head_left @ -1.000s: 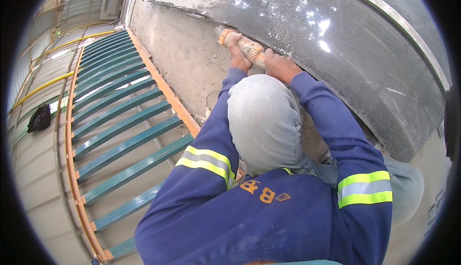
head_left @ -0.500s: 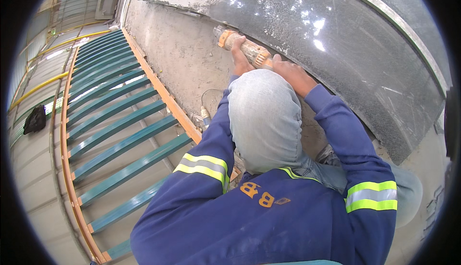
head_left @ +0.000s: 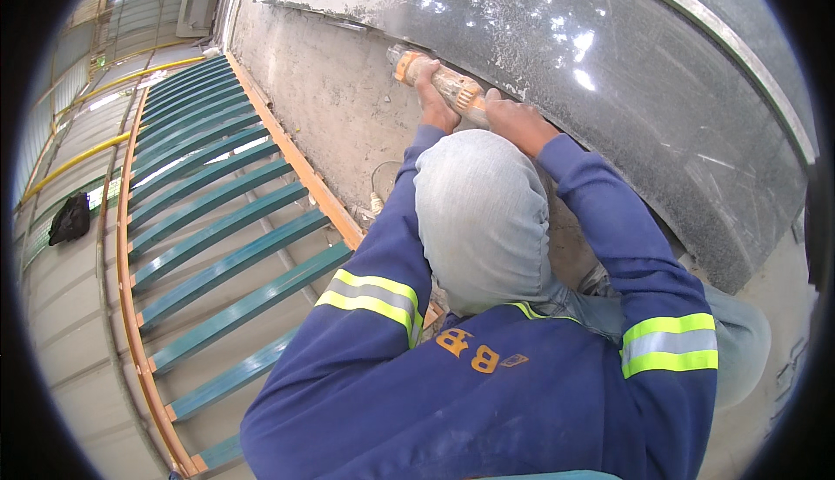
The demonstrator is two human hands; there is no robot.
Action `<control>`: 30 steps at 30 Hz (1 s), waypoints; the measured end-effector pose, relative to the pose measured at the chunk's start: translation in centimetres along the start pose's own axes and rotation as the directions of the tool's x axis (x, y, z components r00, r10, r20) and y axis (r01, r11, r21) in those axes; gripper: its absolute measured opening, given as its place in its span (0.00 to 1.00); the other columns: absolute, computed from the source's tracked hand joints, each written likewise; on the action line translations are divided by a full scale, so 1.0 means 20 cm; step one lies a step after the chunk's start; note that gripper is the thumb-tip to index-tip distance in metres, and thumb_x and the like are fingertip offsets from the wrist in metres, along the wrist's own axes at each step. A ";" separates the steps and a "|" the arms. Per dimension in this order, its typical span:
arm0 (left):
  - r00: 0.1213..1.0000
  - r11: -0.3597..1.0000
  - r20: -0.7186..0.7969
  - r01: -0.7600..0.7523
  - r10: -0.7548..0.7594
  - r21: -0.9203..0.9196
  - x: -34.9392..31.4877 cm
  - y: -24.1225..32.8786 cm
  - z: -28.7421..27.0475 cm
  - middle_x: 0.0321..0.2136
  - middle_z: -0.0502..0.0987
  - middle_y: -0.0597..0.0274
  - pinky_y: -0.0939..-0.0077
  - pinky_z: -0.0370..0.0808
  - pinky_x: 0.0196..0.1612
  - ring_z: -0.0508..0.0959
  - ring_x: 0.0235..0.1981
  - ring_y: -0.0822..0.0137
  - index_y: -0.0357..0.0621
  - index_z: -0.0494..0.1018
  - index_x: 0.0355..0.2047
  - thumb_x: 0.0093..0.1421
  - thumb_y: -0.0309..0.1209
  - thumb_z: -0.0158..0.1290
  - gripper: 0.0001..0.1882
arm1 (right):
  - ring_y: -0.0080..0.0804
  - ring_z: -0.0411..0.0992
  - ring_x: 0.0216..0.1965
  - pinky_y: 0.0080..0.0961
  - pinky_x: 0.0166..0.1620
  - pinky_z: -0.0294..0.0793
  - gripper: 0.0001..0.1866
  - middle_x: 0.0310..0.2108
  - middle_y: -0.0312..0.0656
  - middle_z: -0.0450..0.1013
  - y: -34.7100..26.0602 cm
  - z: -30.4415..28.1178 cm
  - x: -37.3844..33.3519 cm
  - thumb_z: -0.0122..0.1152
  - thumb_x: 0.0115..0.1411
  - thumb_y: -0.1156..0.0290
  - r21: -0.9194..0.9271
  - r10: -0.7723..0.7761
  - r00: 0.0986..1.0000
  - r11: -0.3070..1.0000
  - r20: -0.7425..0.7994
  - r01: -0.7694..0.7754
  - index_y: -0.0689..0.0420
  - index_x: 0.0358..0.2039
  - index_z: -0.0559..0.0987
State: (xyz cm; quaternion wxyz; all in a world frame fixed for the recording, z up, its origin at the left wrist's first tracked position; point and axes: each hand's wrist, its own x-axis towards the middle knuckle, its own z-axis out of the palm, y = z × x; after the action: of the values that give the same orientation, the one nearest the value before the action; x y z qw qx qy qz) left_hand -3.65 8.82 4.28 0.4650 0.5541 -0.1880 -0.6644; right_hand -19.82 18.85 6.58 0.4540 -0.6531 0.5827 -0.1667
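Right hand (head_left: pixel 519 123) had shifted slightly; it and the left hand (head_left: pixel 435 102) gripped the power tool (head_left: pixel 454 89) beside the dark slab (head_left: pixel 639 119), likely working its edge; continuing called for steadiness

Dark slab (head_left: pixel 557 54): polished and glossy, probably stone, though glare and dust obscure its grain. Power tool (head_left: pixel 457 89): plastic housing, matt with dust. Ground (head_left: pixel 339 106): rough, matt, powdery. Slats (head_left: pixel 248 309): smooth, glossy teal. Trousers (head_left: pixel 483 210): matt denim. Top (head_left: pixel 487 428): matt blue cloth, with shiny reflective bands (head_left: pixel 670 345).
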 end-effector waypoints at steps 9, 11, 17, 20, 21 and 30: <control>0.999 0.999 -0.007 0.048 -0.048 0.000 0.02 0.01 0.01 0.34 0.72 0.52 0.51 0.79 0.36 0.78 0.32 0.52 0.45 0.65 0.45 0.54 0.44 0.54 0.23 | 0.57 0.78 0.46 0.46 0.48 0.77 0.21 0.41 0.63 0.78 0.00 0.01 0.03 0.63 0.55 0.67 0.007 0.007 1.000 1.000 -0.012 -0.007 0.64 0.45 0.67; 1.000 0.999 -0.002 0.021 -0.021 0.030 -0.12 0.01 0.10 0.35 0.72 0.52 0.51 0.79 0.36 0.78 0.32 0.52 0.45 0.65 0.46 0.54 0.45 0.54 0.24 | 0.57 0.78 0.46 0.46 0.47 0.77 0.19 0.41 0.64 0.78 0.01 -0.03 -0.04 0.61 0.57 0.67 0.018 0.002 1.000 1.000 0.006 -0.002 0.64 0.44 0.67; 0.991 0.996 -0.105 0.087 -0.084 0.028 -0.41 0.01 0.25 0.34 0.71 0.52 0.54 0.79 0.38 0.77 0.35 0.54 0.45 0.64 0.49 0.54 0.46 0.53 0.27 | 0.58 0.78 0.45 0.47 0.46 0.77 0.16 0.40 0.66 0.77 -0.02 -0.12 -0.21 0.58 0.59 0.68 0.036 0.022 0.999 0.999 0.041 -0.023 0.64 0.42 0.66; 0.992 0.997 -0.124 0.047 -0.039 0.057 -0.34 0.00 0.24 0.35 0.71 0.52 0.54 0.79 0.38 0.77 0.35 0.54 0.45 0.64 0.49 0.54 0.46 0.53 0.26 | 0.58 0.79 0.44 0.48 0.46 0.77 0.17 0.40 0.65 0.77 -0.03 -0.14 -0.22 0.58 0.59 0.68 0.011 0.019 0.999 1.000 0.047 -0.020 0.64 0.41 0.66; 0.992 0.998 -0.126 0.038 -0.031 0.052 -0.34 -0.01 0.24 0.35 0.71 0.52 0.54 0.79 0.37 0.77 0.34 0.54 0.45 0.65 0.48 0.54 0.46 0.53 0.26 | 0.58 0.79 0.44 0.48 0.46 0.77 0.17 0.40 0.65 0.77 -0.03 -0.13 -0.22 0.59 0.58 0.68 0.016 0.020 0.999 1.000 0.042 -0.021 0.64 0.42 0.66; 1.000 1.000 -0.022 0.011 -0.011 -0.007 0.00 0.00 0.03 0.32 0.73 0.54 0.51 0.80 0.35 0.78 0.30 0.52 0.45 0.67 0.43 0.53 0.43 0.56 0.22 | 0.57 0.78 0.46 0.45 0.48 0.77 0.22 0.41 0.63 0.77 0.01 0.00 0.01 0.63 0.53 0.70 -0.013 0.010 1.000 1.000 0.007 -0.010 0.65 0.44 0.67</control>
State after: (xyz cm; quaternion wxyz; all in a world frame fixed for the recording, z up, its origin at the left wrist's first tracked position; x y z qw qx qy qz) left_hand -4.17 8.64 4.33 0.4653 0.5607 -0.1778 -0.6615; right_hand -19.90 18.68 6.28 0.4528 -0.6538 0.5852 -0.1584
